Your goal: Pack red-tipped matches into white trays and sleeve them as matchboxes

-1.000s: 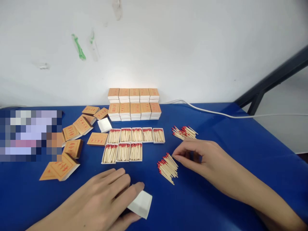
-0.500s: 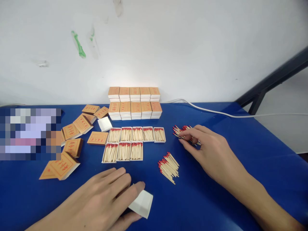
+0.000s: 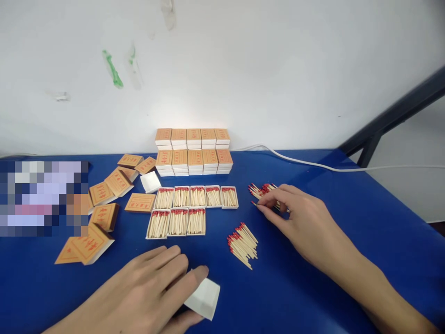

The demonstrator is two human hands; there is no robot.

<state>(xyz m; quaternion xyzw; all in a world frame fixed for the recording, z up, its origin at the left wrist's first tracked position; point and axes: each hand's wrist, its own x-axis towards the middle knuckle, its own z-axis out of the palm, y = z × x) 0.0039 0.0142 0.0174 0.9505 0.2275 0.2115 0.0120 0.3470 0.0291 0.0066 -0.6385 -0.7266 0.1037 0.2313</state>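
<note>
My left hand point(image 3: 153, 287) is closed around a white matchbox tray point(image 3: 205, 297) at the front, its fingers hiding part of the tray; no matches show in the visible part. At the right, my right hand point(image 3: 295, 213) pinches a match point(image 3: 254, 203) by its red-tipped end area, beside a loose pile of matches point(image 3: 259, 190) that the hand partly covers. A second, neater bunch of matches point(image 3: 243, 243) lies between the hands on the blue table. Beyond it, two rows of open trays filled with matches point(image 3: 198, 197) stand side by side.
Orange matchboxes point(image 3: 193, 160) are stacked in two rows near the wall. Several matchbox sleeves point(image 3: 100, 192) lie scattered at left, near an empty white tray point(image 3: 150, 182). A white cable point(image 3: 299, 160) runs along the table's back, and a dark metal bar point(image 3: 399, 113) slants at right.
My right thumb and forefinger have come together on a match, pulling it slightly clear of the pile's edge. My left hand still grips the tray in nearly the same place.
</note>
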